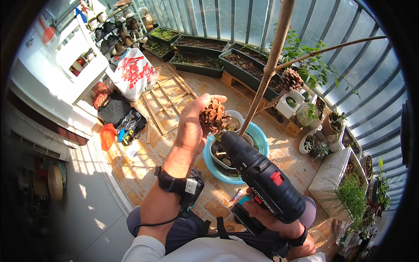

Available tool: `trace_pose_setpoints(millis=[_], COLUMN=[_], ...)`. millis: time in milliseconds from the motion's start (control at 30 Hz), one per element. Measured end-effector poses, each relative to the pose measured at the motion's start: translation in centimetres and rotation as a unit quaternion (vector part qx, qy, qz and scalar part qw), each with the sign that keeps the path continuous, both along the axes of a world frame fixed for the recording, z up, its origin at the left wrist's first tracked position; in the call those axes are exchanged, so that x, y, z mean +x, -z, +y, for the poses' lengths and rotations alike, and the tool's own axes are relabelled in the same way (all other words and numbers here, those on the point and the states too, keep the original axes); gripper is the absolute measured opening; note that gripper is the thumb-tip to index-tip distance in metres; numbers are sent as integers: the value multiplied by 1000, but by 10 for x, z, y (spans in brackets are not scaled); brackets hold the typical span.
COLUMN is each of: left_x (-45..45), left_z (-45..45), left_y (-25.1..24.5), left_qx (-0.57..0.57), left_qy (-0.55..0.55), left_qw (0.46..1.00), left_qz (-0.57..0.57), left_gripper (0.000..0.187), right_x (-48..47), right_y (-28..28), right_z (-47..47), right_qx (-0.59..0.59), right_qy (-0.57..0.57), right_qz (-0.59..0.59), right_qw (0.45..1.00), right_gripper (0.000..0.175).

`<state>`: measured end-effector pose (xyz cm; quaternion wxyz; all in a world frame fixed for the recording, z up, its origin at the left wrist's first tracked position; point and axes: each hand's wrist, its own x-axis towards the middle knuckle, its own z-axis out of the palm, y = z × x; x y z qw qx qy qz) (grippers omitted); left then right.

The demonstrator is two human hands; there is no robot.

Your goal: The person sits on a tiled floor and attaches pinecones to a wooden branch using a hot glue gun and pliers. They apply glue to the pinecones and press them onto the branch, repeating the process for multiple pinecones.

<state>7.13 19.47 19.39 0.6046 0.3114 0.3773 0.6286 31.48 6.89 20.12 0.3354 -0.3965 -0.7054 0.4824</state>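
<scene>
My left hand (190,131) cups a brown pine cone (213,115) between its thumb and fingers. In my right hand (266,214) is a black cordless drill (262,178), gripped by its handle. The drill's chuck points up and left towards the cone's lower side. Whether a bit touches the cone cannot be seen. A second pine cone (292,79) sits on a thin branch of an upright brown pole (274,55). The pole rises from the pots inside a light-blue basin (264,139), just beyond the drill.
A wooden lattice (160,98) lies on the tiled floor beside a white plastic bag (132,73) and an open black tool case (114,108). Planter troughs (199,67) line the railing. Potted plants and a white foam box (327,181) stand at the right. A shoe rack is at upper left.
</scene>
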Motion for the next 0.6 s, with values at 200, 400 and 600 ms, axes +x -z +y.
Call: trace_pose_setpoints(millis=[200,400,600], left_x=[3,8,13], left_z=[0,0,-2], left_y=[2,1,1], left_qx=[-45,-50,-61], left_qy=[2,-29,-62], left_qw=[998,997,994], left_qz=[-41,-44,-69], left_gripper=[47,46,42], right_x=[-3,-6,-8], right_y=[4,10,15], right_z=[3,2,3], right_qx=[48,15,48], right_qy=[2,10,4], right_qz=[21,41,56], right_qw=[999,999,997], right_gripper=[30,24,24])
